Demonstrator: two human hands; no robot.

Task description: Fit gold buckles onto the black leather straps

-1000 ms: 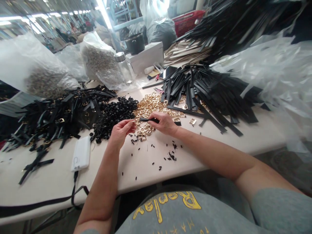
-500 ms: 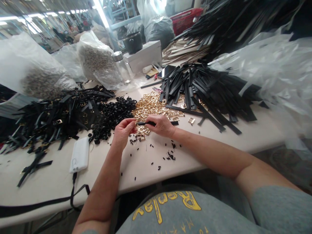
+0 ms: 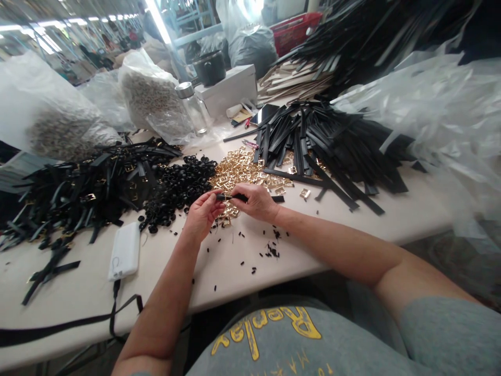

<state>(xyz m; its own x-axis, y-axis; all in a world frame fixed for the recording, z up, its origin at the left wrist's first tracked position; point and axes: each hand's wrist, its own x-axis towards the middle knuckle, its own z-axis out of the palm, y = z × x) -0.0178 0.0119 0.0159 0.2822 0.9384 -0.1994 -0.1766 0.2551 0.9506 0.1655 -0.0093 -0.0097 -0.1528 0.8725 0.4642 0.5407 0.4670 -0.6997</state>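
A narrow black strap (image 3: 278, 199) runs between my two hands above the table. My right hand (image 3: 257, 202) is closed round its middle, and the tail sticks out beyond that hand. At the other end, my left hand (image 3: 202, 211) pinches the strap's tip between thumb and forefinger. A small gold buckle (image 3: 227, 198) appears to sit around the strap in the short gap between the hands, though it is tiny here. Beneath and behind the hands lies a heap of gold buckles (image 3: 238, 169). Left of it is a pile of black loops (image 3: 182, 180).
Loose black straps (image 3: 313, 136) fan out at the right. Straps with buckles (image 3: 74, 193) are heaped at the left, near a white power bank (image 3: 124, 250) with a cable. Small black bits (image 3: 271, 250) dot the front. Behind stand a glass jar (image 3: 195, 112) and filled plastic bags (image 3: 146, 94).
My left hand has shifted from the gold piece at the strap's end to the strap's tip. The gold buckle now shows between the hands. The view has swung slightly.
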